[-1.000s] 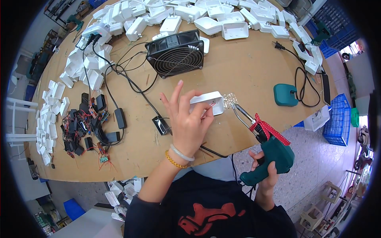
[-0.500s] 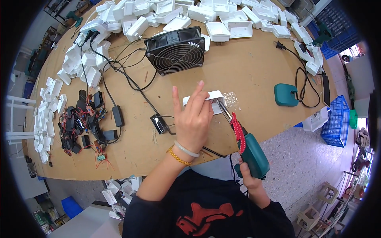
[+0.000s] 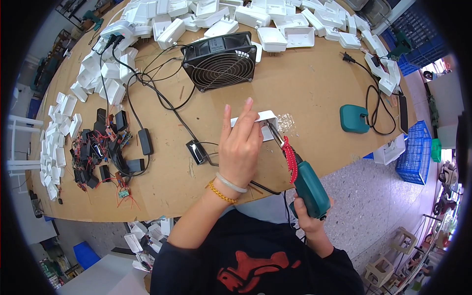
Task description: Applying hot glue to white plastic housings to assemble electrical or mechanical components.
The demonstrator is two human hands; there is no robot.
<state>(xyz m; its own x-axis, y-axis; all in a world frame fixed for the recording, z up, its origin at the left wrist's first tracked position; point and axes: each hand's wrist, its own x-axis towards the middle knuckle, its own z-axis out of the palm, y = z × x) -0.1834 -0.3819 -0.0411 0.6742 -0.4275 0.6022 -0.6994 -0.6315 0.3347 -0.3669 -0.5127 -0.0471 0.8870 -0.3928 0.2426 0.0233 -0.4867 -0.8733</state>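
Clasping a green soldering gun [image 3: 311, 188] is the right hand [image 3: 309, 222]; over a white case [image 3: 268, 116] (grip hidden), the left hand [image 3: 240, 148].

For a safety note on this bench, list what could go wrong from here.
1. The fingers of the left hand are close to the metal tip of the green tool; a slip might jab them, or burn them if it is hot.
2. That tip reaches into the white casing and could mark it.
3. The red tie near the tip might scorch.
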